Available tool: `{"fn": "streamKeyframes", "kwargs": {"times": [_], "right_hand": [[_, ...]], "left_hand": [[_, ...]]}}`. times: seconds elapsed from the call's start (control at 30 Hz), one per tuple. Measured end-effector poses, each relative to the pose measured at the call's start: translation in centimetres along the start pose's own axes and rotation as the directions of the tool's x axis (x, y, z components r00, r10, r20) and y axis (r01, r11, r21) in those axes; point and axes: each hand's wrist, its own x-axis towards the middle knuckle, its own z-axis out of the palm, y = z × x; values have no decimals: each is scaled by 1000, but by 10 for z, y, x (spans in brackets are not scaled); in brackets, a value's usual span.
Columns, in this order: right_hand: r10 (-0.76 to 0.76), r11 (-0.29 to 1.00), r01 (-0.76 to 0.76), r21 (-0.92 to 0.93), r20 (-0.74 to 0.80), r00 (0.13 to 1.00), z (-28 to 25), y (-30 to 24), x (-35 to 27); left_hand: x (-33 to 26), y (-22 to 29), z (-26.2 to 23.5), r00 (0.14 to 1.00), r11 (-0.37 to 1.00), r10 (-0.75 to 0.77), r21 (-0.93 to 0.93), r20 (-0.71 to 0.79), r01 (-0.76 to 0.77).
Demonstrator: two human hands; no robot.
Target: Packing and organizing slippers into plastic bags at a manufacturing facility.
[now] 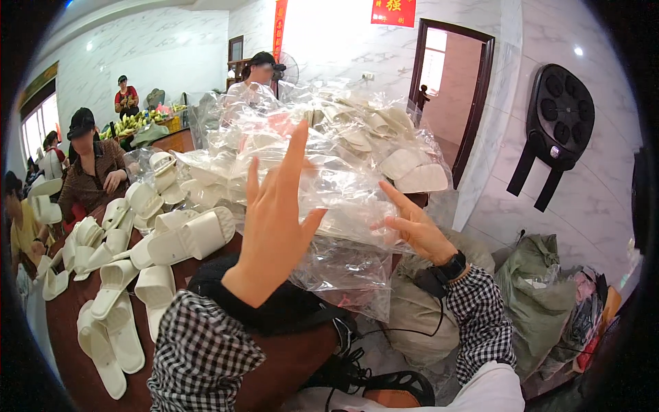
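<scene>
My left hand (274, 213) is raised in front of the pile with its fingers spread, and I see nothing in it. My right hand (422, 233) is up beside the clear plastic bags (343, 199), its index finger and thumb apart; it grips nothing that I can see. Whether its fingertips touch the plastic, I cannot tell. Behind both hands rises a big heap of white slippers (412, 172) in transparent bags. Loose white slippers (192, 237) lie on the dark red table (206, 371) to the left of my left hand.
Across the table on the left, a person in a brown top (96, 168) sits by the slippers; others are farther back. Green sacks (539, 295) and a beige sack (425, 323) stand at my right. A black bag (268, 312) lies below my left hand. A cable (412, 331) hangs near my right wrist.
</scene>
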Motion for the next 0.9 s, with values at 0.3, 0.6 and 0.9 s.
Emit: {"fn": "streamKeyframes", "kwargs": {"times": [0.3,0.6,0.9], "right_hand": [[-156,980,190,64,-348,924,-68,37,54],[167,885,-335,-322,-453,876,-98,49,5],[319,848,-392,-357,-246,915,-101,107,35]], "left_hand": [[-57,34,11,788,891,453,-183,416,-415],[-101,20,71,781,997,17,-73,624,37],[-132,15,109,523,968,-103,-34,846,247]]}}
